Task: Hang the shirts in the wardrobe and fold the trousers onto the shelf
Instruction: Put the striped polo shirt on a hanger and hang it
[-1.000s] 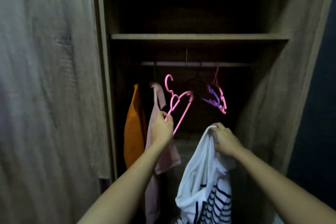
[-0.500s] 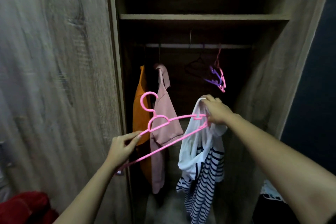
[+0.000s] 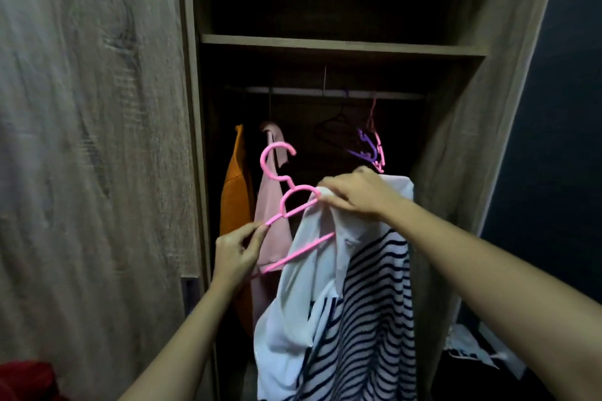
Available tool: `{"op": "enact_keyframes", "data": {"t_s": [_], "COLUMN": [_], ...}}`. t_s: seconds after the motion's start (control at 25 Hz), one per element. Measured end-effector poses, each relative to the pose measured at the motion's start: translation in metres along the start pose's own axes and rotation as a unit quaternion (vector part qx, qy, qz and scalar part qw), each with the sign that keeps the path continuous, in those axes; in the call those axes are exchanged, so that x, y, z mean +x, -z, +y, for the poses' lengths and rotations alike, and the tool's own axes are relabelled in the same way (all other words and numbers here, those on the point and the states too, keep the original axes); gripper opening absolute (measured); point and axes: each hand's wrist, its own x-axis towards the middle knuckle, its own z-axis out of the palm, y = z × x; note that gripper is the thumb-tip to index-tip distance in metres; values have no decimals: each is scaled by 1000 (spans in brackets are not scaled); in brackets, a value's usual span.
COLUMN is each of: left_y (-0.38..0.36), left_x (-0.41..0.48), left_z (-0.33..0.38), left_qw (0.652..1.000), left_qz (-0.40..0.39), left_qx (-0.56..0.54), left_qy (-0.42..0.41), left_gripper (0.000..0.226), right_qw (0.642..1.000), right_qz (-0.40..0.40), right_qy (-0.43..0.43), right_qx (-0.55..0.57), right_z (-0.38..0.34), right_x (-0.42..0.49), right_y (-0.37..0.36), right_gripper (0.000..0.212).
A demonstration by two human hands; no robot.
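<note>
Hanger half inside a striped shirt, in front of the open wardrobe.
The left hand pinches the tip of the hanger's free arm between thumb and fingers. Up to its right, the right hand curls round the shirt's white collar at the hanger's neck, and the shirt hangs below it. The rail runs above both hands, with two tops hung just beyond the left.

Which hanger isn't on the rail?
The pink hanger pinched by the left hand; the purple hanger and black hanger hang on the rail.
</note>
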Motion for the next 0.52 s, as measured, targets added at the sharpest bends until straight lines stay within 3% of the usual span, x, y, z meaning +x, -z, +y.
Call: {"op": "enact_keyframes", "data": {"t_s": [0.12, 0.2, 0.24, 0.28, 0.36, 0.44, 0.52], "left_y": [-11, -27, -38, -50, -68, -70, -61], "left_x": [6, -16, -35, -54, -80, -83, -69], "left_z": [15, 21, 23, 21, 6, -8, -22], "left_qw": [980, 970, 971, 966, 915, 876, 867], "left_qz": [120, 121, 52, -57, -254, -367, -421], "left_qx": [154, 202, 225, 252, 262, 155, 45], "left_qy": [-31, -63, -63, -12, 172, 272, 263], "left_gripper": [24, 24, 23, 23, 33, 62, 82], "right_qw": [998, 994, 991, 988, 982, 981, 984], "right_qz": [-10, 14, 31, 48, 67, 80, 86], "right_qy": [-62, -101, -117, -127, -141, -141, -128], "right_qx": [-1, 34, 55, 74, 103, 103, 88], "right_z": [7, 11, 14, 18, 25, 34, 50], "right_x": [0, -4, -6, -9, -13, -21, -38], "right_y": [-4, -6, -5, -4, 2, 11, 16], "right_gripper": [52, 52, 56, 59, 60, 59, 57]}}
